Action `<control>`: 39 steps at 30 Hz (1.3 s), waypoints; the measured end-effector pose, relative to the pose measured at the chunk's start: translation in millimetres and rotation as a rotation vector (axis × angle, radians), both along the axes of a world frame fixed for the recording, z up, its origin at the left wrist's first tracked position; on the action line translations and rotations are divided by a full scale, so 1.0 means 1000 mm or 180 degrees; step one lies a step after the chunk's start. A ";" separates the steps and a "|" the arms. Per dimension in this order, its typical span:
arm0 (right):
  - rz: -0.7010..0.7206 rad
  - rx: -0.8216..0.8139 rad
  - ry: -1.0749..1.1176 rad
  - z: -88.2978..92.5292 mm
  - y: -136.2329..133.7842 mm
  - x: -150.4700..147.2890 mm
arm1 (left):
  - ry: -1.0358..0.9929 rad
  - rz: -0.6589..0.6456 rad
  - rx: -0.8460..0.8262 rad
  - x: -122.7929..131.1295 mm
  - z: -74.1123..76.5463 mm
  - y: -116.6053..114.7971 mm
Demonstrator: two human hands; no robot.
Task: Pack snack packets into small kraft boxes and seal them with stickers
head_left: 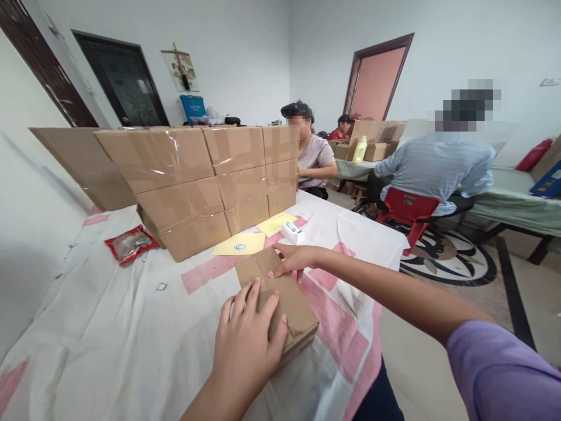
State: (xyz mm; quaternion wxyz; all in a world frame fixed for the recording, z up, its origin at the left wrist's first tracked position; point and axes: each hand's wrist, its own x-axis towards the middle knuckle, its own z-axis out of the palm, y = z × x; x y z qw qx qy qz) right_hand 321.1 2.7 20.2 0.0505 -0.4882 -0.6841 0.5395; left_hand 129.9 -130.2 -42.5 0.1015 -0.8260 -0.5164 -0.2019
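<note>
A small cardboard box [300, 310] lies on the cloth-covered table in front of me, its top flaps folded down. My left hand [249, 324] rests on top of it, fingers spread over the near left part of the lid. At the far right end, my right hand [294, 260] grips the box, thumb on the top and the other fingers partly hidden down the side. Just past the box are a yellow card [241, 244] with a small blue print and a white device [293, 233] with a small display. Behind these sits a second yellow sheet [277, 223].
Stacked, taped cardboard boxes [175, 181] form a wall across the table's far side. A red-edged packet [130, 244] lies at their left on the patterned tablecloth [144, 333]. People sit at other tables beyond, one on a red chair [407, 210].
</note>
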 end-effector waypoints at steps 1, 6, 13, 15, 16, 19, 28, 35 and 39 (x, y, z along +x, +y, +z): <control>0.0023 0.0023 0.0006 -0.001 0.000 0.001 | 0.0009 0.0001 0.0025 0.000 0.001 0.000; 0.0142 0.0099 0.0063 -0.002 -0.001 0.003 | 0.0002 -0.0028 0.0127 0.001 0.003 0.000; 0.0315 0.0151 0.0118 -0.006 0.006 0.012 | -0.0149 -0.0046 0.0201 0.003 0.002 -0.001; 0.0390 0.0170 0.0142 -0.009 0.009 0.015 | -0.0225 -0.0005 0.0189 0.004 0.003 -0.002; 0.0429 0.0184 0.0158 -0.011 0.011 0.016 | -0.0266 0.0012 0.0178 0.005 0.003 -0.002; 0.0508 0.0194 0.0235 -0.014 0.015 0.018 | -0.0366 -0.0026 0.0127 0.006 0.004 -0.003; 0.0540 0.0154 0.0434 -0.011 0.015 0.015 | -0.0546 -0.0069 0.0127 0.005 0.003 -0.002; 0.0233 0.0282 0.0649 -0.020 0.004 0.005 | -0.0573 -0.0144 0.0374 0.008 0.000 0.004; 0.0304 0.0161 0.0688 -0.024 0.004 0.008 | -0.0558 -0.0100 0.0536 0.011 -0.002 0.011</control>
